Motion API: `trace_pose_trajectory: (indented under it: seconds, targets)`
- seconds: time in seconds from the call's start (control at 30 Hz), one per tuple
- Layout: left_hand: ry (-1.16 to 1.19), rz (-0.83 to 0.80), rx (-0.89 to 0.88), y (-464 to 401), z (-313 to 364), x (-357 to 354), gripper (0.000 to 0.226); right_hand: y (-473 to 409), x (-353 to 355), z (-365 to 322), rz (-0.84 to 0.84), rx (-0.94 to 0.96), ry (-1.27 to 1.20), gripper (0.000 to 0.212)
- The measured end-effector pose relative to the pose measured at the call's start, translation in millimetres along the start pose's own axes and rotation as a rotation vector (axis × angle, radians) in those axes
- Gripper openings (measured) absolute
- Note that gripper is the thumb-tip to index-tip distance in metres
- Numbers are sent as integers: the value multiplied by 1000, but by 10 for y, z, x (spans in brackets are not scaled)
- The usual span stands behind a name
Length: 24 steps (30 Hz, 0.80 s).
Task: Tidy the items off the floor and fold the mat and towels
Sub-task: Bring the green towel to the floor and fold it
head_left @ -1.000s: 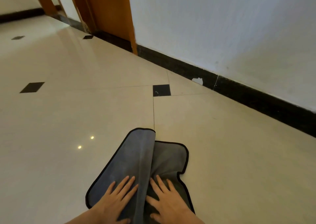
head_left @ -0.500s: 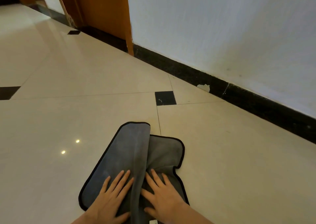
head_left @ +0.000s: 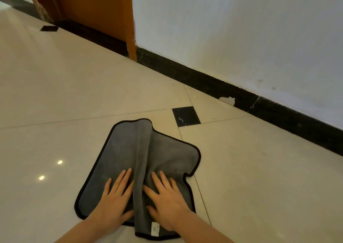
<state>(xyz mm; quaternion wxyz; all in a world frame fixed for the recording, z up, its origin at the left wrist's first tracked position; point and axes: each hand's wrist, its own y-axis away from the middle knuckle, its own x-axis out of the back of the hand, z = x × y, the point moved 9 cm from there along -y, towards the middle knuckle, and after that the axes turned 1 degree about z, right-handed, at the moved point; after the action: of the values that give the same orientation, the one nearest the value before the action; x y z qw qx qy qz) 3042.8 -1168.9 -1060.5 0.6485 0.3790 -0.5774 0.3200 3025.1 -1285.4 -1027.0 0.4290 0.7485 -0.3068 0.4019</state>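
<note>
On the floor (head_left: pixel 55 94), the grey towel (head_left: pixel 126 150) stretches away from her; left hand (head_left: pixel 115 198) and right hand (head_left: pixel 167 196) press flat, open, either side of its ridge.

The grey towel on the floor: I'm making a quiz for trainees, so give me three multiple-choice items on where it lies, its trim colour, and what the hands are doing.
1. Where does the towel lie?
A. on the tiled floor
B. on a chair
C. hung on the door

2. What colour is its trim?
A. white
B. black
C. red

3. What are the left hand and right hand doing?
A. lifting it by the corners
B. hanging clear of it
C. pressing flat on it, fingers spread

Answers: 1 A, it is spread on the pale tiles near the wall; 2 B, a black border runs round the grey cloth; 3 C, both palms rest either side of a raised fold.
</note>
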Motion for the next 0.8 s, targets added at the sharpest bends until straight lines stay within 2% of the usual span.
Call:
trace_pose_trajectory:
  seconds: [0.1, 0.23, 0.43, 0.57, 0.8]
  targets:
    - [47, -33, 48, -469, -169, 150, 72, -328, 228, 216, 27, -63, 38, 61]
    - [205, -80, 52, -1059, -158, 290, 77, -641, 511, 586, 25, -216, 24, 61]
    - [266, -146, 66, -1843, 30, 411, 79, -766, 797, 1237, 48, -385, -17, 60]
    - [285, -180, 10, -2232, 371, 478, 81, -577, 853, 1665, 95, -466, -69, 60]
    - [228, -278, -202, -2446, 1352, 432, 82, 245, 654, 2408, 115, -668, -115, 61]
